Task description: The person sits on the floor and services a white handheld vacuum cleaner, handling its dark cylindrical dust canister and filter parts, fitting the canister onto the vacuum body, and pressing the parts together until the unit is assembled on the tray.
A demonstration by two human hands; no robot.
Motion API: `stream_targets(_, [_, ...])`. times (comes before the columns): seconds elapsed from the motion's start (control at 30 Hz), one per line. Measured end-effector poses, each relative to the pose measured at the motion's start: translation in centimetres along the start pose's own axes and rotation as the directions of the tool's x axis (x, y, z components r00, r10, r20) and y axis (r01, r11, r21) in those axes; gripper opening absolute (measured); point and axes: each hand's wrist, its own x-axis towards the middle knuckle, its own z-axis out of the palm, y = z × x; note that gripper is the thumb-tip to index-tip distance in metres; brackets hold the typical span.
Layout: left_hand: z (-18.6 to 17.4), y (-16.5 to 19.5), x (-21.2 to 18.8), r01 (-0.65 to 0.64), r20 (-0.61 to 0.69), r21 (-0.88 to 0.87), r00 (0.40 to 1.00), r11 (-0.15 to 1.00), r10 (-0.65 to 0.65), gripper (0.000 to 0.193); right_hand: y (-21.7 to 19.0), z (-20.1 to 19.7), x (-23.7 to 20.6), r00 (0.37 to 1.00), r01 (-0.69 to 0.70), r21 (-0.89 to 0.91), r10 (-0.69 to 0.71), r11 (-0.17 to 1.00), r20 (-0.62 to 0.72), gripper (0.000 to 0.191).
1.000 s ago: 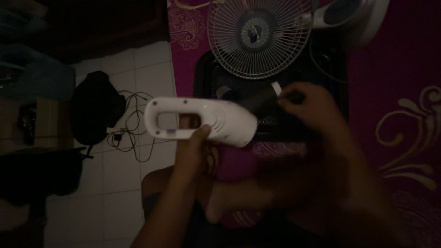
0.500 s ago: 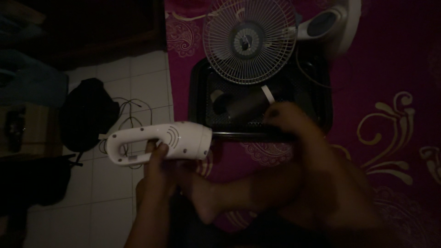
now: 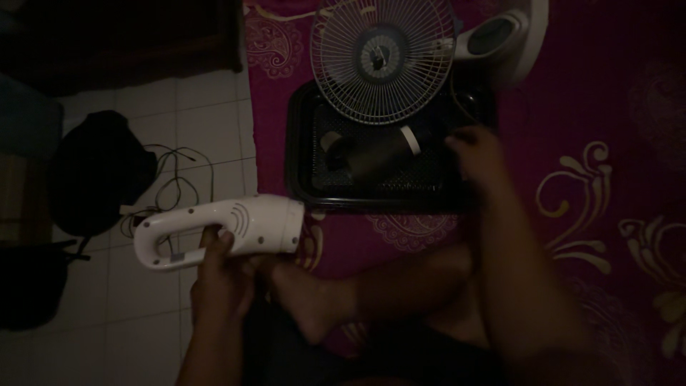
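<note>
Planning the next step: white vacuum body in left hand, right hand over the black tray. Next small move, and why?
Probably lower the right hand onto the dark cylindrical piece lying in the black tray: it hovers beside it, empty as far as visible, while the left hand grips the white handheld vacuum body, open end toward the tray.

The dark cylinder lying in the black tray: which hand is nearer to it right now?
Right. The right hand reaches over the black tray, just beside the dark cylinder. The left hand is off over the floor tiles, gripping the white handheld body.

floor: white tiles (image 3: 207,121) | purple patterned rug (image 3: 607,107) | on rug: black tray (image 3: 300,171), fan (image 3: 386,61)
</note>
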Motion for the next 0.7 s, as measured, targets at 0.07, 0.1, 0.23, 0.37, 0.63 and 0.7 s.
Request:
stream_targets(0.07, [-0.3, -0.2, -0.1, 0.064, -0.13, 0.011, 0.99, 0.998, -0.062, 0.063, 0.4, 0.6, 0.5, 0.995, 0.096, -0.063, -0.098, 0.993, -0.034, 0.041])
stream_targets(0.1, [-0.5, -0.3, -0.1, 0.095, -0.197, 0.014, 0.976, 0.995, -0.091, 0.063, 0.3, 0.8, 0.7, 0.996, 0.086, -0.064, -0.088, 0.994, -0.034, 0.041])
stream_targets(0.23, [-1.1, -1.0, -0.2, 0.062, -0.132, -0.002, 0.989, 0.998, -0.062, 0.062, -1.0, 1.3, 0.6, 0.988, 0.014, -0.035, -0.019, 0.999, -0.15, 0.044])
stream_targets(0.37, [-1.4, -1.4, -0.6, 0.06, -0.058, -0.002, 0.997, 0.998, -0.06, 0.065, -2.1, 0.9, -0.2, 0.988, 0.018, -0.163, -0.042, 0.986, -0.146, 0.043])
stream_targets(0.63, [0.9, -2.0, -0.5, 0.087, 0.143, -0.104, 0.987, 0.991, -0.072, 0.06, -0.3, 0.2, -1.3, 0.984, 0.095, -0.51, -0.16, 0.855, -0.084, 0.07])
stream_targets(0.7, [2.1, -2.4, 0.2, 0.104, 0.346, -0.164, 0.937, 0.981, -0.041, 0.052, -0.8, 0.3, -1.6, 0.999, 0.002, -0.515, -0.026, 0.857, -0.04, 0.075])
